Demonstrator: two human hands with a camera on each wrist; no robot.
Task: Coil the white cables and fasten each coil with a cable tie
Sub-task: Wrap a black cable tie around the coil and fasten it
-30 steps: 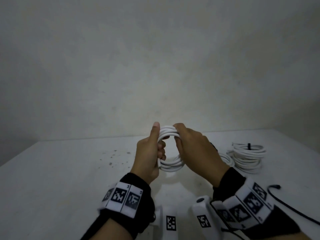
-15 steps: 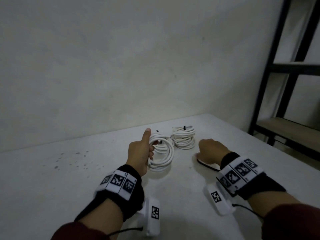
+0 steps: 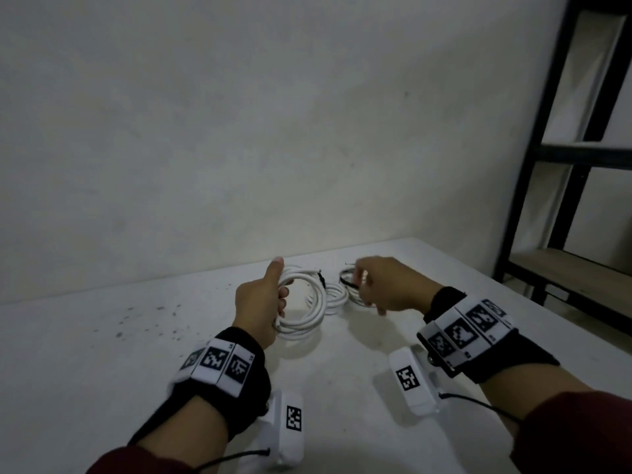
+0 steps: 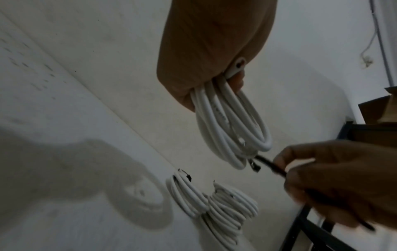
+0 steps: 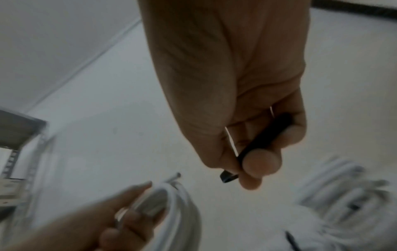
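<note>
My left hand [image 3: 272,292] grips an untied white cable coil [image 3: 309,311] by its left side, thumb up, and holds it upright just above the white table [image 3: 102,371]. From the left wrist the coil [image 4: 232,125] hangs below the fingers. My right hand [image 3: 364,282] pinches a black cable tie [image 3: 346,281] right beside the coil's far rim. Seen from the right wrist, the tie [image 5: 257,144] runs between thumb and fingers. Two tied coils [image 4: 187,193] [image 4: 232,203] lie on the table beyond, partly hidden by my hands in the head view.
A black metal shelf rack [image 3: 554,165] stands off the table's right end. A plain wall runs close behind the table. Dark specks [image 3: 150,319] mark the tabletop at left. The table's right edge runs near my right forearm.
My right hand let go of the coil, reached down to the table at right, and has come up holding a black tie beside the coil. The left hand kept its grip.
</note>
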